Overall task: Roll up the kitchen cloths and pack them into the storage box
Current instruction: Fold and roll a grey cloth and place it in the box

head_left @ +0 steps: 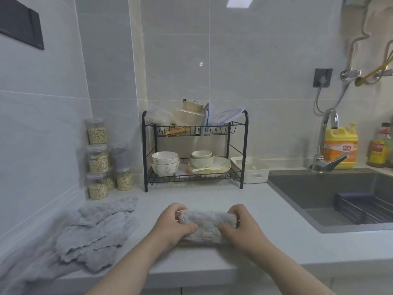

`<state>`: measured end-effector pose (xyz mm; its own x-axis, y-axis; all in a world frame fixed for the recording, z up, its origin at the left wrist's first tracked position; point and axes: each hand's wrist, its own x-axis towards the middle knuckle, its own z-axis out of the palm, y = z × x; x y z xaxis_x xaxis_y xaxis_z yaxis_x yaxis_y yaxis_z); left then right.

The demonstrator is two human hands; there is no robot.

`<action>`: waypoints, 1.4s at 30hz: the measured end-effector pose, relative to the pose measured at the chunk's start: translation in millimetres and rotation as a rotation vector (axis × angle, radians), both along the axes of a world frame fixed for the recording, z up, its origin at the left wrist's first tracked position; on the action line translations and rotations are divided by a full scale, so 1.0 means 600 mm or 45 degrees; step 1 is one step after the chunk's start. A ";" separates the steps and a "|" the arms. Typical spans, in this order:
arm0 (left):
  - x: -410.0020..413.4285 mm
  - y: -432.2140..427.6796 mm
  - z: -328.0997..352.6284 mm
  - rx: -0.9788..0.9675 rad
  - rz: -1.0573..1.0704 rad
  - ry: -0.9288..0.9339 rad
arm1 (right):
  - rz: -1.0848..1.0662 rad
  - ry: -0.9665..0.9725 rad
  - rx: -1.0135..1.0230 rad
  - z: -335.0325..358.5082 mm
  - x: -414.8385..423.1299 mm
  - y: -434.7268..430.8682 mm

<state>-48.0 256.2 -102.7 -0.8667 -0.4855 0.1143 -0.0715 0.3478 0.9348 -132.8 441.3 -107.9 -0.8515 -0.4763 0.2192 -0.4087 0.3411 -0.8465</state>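
Your left hand (172, 224) and right hand (240, 226) each curl round one end of the rolled cloth (207, 227). It is a soft, fluffy grey cylinder lying crosswise on the bench (191, 196) straight in front of you, and your fingers wrap over its far side. At 9 o'clock from the roll lies the pile of cloths (97, 231), the same nubbly grey fabric with wavy edges, loose and overlapping. The bench is a smooth, pale grey slab set into a corner of glossy grey wall tiles (180, 60). At 12 o'clock stands a black wire rack (195, 134) with two shelves. The lower shelf carries stacked flowered bowls (165, 165) and a stack of pale plates (212, 166) with small bowls on top, and the upper one holds plastic tubs and lids. Just beside the rack's right leg, at 1 o'clock, sits the storage box (255, 171), white and rectangular with a slot handle in its end; you cannot tell what lies in it. At 10 o'clock clear round jars (97, 158) of pale grain stand stacked against the wall. At 3 o'clock a dark rectangular sink (319, 188) is sunk into the bench with a wire basket (365, 207) in it, and a chrome tap (327, 141) and a yellow bottle (340, 147) stand behind.
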 end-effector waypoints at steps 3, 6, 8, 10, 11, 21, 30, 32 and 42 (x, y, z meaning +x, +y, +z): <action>-0.002 -0.003 0.007 0.462 0.021 0.159 | 0.047 -0.222 -0.362 0.017 0.004 -0.003; -0.011 -0.009 0.019 0.669 0.030 0.258 | 0.089 -0.324 -0.545 0.031 -0.005 -0.013; -0.022 -0.017 0.026 0.731 0.026 0.306 | 0.103 -0.357 -0.620 0.037 -0.019 -0.025; -0.039 -0.033 0.027 0.767 0.020 0.349 | 0.114 -0.360 -0.658 0.041 -0.038 -0.038; -0.050 -0.042 0.027 0.788 0.004 0.362 | 0.129 -0.362 -0.677 0.043 -0.052 -0.046; -0.181 -0.142 0.051 0.794 -0.009 0.142 | 0.190 -0.515 -0.663 0.049 -0.219 -0.163; -0.230 -0.128 0.255 0.992 -0.024 0.112 | 0.075 -0.598 -0.634 0.273 -0.244 -0.163; -0.229 -0.115 0.304 0.943 -0.037 0.131 | 0.083 -0.596 -0.567 0.331 -0.237 -0.149; -0.225 -0.045 0.458 0.852 -0.364 0.252 | -0.100 -0.480 -0.517 0.500 -0.162 -0.026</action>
